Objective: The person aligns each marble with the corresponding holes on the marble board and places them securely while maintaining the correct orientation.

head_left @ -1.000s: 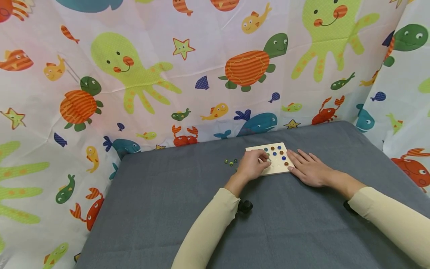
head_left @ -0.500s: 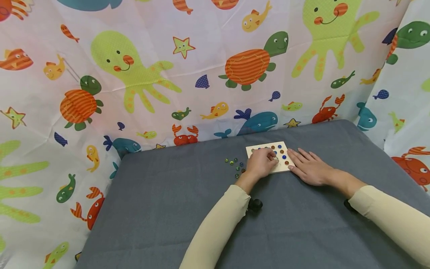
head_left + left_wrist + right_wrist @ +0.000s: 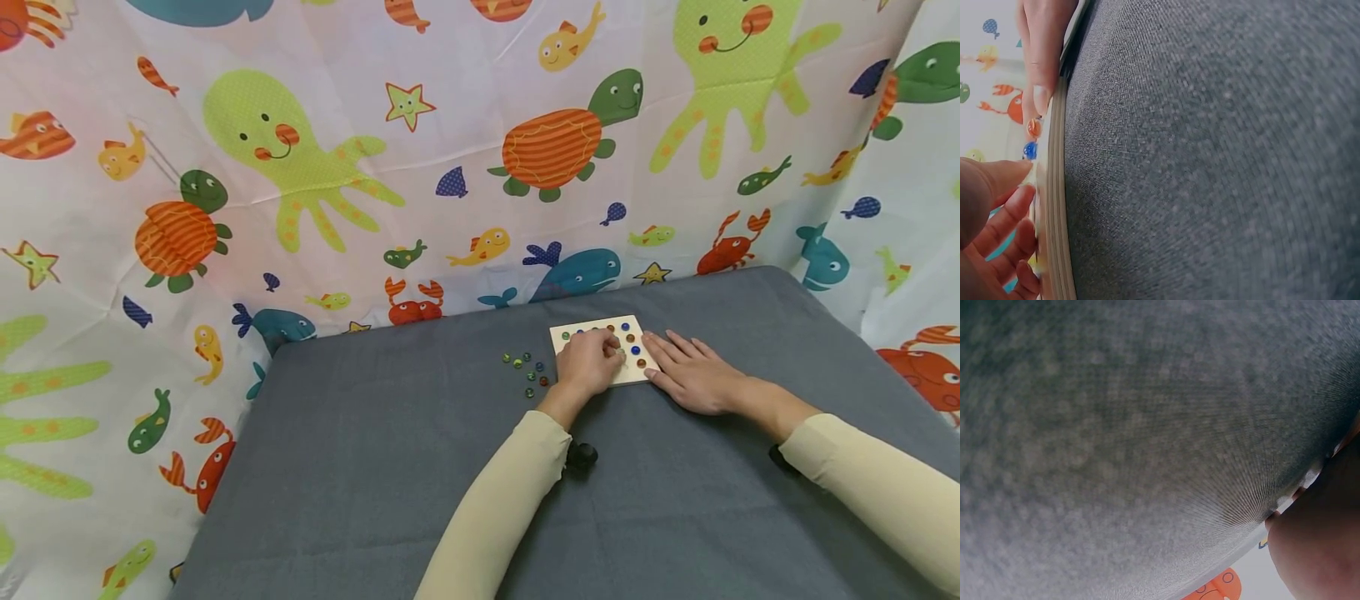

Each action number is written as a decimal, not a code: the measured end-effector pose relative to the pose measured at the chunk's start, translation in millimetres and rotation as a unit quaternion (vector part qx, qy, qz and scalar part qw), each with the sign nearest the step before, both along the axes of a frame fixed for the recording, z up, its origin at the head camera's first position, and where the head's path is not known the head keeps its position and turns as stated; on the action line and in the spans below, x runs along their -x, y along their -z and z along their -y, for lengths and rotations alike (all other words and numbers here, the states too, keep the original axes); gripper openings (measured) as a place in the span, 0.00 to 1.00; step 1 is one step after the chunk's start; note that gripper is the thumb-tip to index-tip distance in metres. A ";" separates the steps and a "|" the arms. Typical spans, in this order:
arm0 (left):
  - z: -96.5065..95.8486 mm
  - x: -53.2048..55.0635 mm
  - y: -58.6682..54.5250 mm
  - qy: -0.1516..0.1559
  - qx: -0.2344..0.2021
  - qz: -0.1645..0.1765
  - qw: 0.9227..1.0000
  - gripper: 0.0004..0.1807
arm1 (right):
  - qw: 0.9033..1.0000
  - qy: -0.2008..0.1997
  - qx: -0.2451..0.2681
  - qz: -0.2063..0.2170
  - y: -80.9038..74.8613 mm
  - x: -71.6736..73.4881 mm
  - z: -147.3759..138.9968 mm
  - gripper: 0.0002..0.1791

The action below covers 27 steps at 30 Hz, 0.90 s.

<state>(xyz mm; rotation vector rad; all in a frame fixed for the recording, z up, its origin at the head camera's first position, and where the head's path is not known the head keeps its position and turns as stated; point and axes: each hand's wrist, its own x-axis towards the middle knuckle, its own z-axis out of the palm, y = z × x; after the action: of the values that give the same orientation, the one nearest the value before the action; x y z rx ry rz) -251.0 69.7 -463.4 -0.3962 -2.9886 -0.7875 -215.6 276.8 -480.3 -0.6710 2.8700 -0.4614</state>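
Note:
In the head view a pale wooden board [image 3: 558, 343] lies on the grey cloth, with blue, brown and green marbles sitting in rows on it. My left hand [image 3: 587, 363] is over the board's middle, thumb and forefinger pinching a small yellowish-green marble [image 3: 620, 354] low at the surface. Up close in the left wrist view, the left fingers [image 3: 1016, 209] curl just above the board's edge, beside a blue marble [image 3: 1030, 150] and an orange-brown marble [image 3: 1034, 127]. My right hand [image 3: 693, 375] lies flat with fingers extended, thumb and fingertips touching the board's right edge.
Left of the board, several loose marbles [image 3: 532, 376] lie on the grey cloth [image 3: 390, 450]. A printed curtain [image 3: 450, 108] with sea animals hangs behind the table and along both sides. A black device [image 3: 582, 457] sits at the left wrist.
My left hand has moved right across the board, with little motion in the last half second. More loose marbles and the board's upper left corner now show. The right hand stays put.

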 end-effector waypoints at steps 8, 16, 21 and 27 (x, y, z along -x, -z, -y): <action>-2.6 -0.1 5.5 -0.007 0.006 -0.013 1.000 0.03 | 1.000 0.000 -0.004 -0.015 5.7 -0.6 -1.3 0.40; -4.2 -1.3 4.2 -0.012 0.015 -0.020 1.000 0.03 | 1.000 -0.002 0.005 -0.016 3.0 -1.1 0.5 0.39; -4.2 -1.2 3.6 -0.016 0.020 -0.017 1.000 0.04 | 1.000 0.001 -0.012 -0.011 8.1 3.7 -2.0 0.41; -2.4 -1.2 2.9 -0.001 0.018 -0.008 1.000 0.08 | 1.000 0.003 -0.018 -0.003 3.6 1.3 -0.2 0.40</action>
<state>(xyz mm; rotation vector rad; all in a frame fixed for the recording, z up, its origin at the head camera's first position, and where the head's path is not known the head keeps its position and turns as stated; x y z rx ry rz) -249.8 72.1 -466.2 -0.3975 -2.9914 -0.7288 -217.0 276.9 -483.9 -0.6581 2.8789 -0.4088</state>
